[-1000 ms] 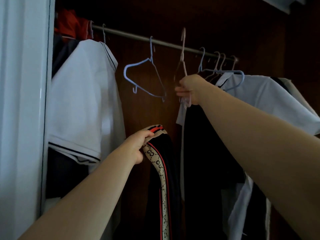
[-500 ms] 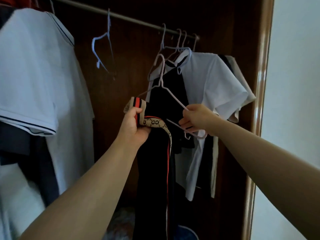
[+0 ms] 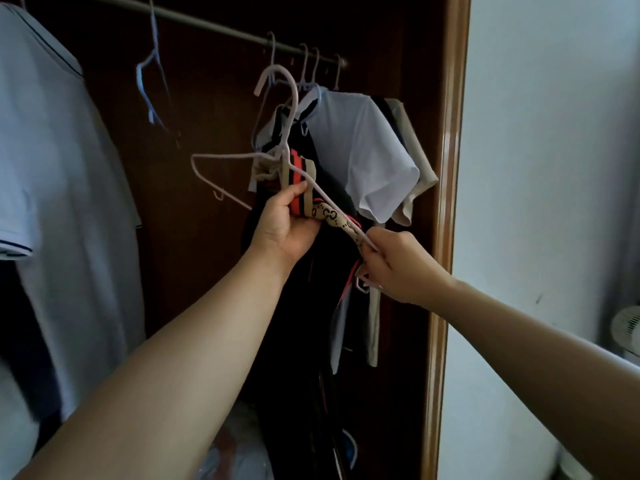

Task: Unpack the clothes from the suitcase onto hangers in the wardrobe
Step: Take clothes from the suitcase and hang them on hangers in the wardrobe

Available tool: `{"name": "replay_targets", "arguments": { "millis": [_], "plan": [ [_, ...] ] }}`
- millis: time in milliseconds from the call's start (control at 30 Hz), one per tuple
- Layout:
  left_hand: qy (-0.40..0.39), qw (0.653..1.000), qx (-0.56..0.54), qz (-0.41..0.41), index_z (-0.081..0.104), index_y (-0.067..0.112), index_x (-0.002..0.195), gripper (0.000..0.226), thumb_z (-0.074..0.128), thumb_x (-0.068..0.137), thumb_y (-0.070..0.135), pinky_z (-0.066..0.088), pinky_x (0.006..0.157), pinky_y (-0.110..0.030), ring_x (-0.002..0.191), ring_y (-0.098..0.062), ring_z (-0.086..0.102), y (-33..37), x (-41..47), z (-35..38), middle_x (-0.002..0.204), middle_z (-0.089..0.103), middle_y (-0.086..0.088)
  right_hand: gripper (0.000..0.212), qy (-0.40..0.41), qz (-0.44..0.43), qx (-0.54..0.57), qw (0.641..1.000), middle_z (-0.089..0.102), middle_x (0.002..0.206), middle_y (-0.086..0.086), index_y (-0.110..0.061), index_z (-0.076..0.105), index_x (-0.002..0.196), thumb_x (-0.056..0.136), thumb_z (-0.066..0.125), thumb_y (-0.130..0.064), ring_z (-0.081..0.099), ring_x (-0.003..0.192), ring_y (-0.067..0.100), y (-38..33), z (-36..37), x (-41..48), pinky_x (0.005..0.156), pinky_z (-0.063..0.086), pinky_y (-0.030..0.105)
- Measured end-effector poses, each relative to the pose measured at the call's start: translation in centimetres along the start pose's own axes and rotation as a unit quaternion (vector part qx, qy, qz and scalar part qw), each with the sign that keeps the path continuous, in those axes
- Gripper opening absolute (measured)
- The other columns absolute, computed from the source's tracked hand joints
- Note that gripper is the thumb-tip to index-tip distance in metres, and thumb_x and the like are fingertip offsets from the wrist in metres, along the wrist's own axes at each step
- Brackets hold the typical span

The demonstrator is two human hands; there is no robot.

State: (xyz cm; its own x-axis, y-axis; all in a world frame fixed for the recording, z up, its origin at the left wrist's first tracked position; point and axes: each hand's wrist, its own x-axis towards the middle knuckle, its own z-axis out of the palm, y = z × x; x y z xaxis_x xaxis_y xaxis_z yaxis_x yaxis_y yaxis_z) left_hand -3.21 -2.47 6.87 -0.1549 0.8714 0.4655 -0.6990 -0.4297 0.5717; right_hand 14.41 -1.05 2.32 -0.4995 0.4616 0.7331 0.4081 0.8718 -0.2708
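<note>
Left hand [image 3: 287, 223] grips trousers [image 3: 301, 306] by the waistband mid-frame, right hand [image 3: 398, 268] grips hanger [image 3: 221, 157] end, hanger off rail [image 3: 207, 24], trousers not yet threaded or hung; shirts [image 3: 360, 150] already hang upper right.

A pale wall [image 3: 554, 150] fills the view from 1 to 4 o'clock. On it, between 3 and 4 o'clock, sits a small dark mark [image 3: 538, 298]. Right of the mark, at the edge of view, part of a white fan [image 3: 627, 329] shows, its round grille cut off. Near 6 o'clock, low in the dark, lies a crumpled clear bag [image 3: 239, 445]. Just right of it a blue rim [image 3: 350, 445] shows, too dim to name.
</note>
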Motion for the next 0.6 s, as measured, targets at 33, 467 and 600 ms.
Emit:
{"name": "replay_targets", "arguments": {
  "millis": [33,467,600],
  "plan": [
    [-0.018,1.0,0.012,0.002,0.064,0.01,0.104,0.025,0.04,0.097,0.007,0.049,0.088,-0.035,0.091,-0.018,0.063,-0.3,0.2,0.8,0.092,0.069,-0.004,0.024,0.0,-0.009,-0.002,1.0,0.055,0.058,-0.001,-0.009,0.045,0.069,0.093,0.046,-0.005,0.057,0.049,0.008,0.2,-0.5,-0.5,0.047,0.045,0.027],
    [-0.146,0.969,0.198,0.003,0.053,0.008,0.131,0.037,0.052,0.094,0.012,0.054,0.09,-0.038,0.103,-0.025,0.063,-0.2,4.8,6.3,0.114,0.064,-0.012,0.021,-0.068,-0.082,0.035,0.994,0.046,0.056,-0.003,-0.008,0.051,0.071,0.089,0.046,0.001,0.043,0.048,0.013,-2.5,-3.0,-3.7,0.046,0.035,0.018],
    [-0.134,0.941,0.312,-0.004,0.054,0.01,0.125,0.03,0.054,0.094,0.009,0.052,0.086,-0.033,0.098,-0.02,0.065,-0.3,4.9,4.4,0.105,0.066,-0.006,0.023,-0.042,-0.064,0.077,0.994,0.054,0.06,0.009,-0.01,0.051,0.069,0.088,0.046,0.003,0.061,0.057,0.023,-3.7,-4.1,-3.2,0.05,0.046,0.03]
  ]
}}
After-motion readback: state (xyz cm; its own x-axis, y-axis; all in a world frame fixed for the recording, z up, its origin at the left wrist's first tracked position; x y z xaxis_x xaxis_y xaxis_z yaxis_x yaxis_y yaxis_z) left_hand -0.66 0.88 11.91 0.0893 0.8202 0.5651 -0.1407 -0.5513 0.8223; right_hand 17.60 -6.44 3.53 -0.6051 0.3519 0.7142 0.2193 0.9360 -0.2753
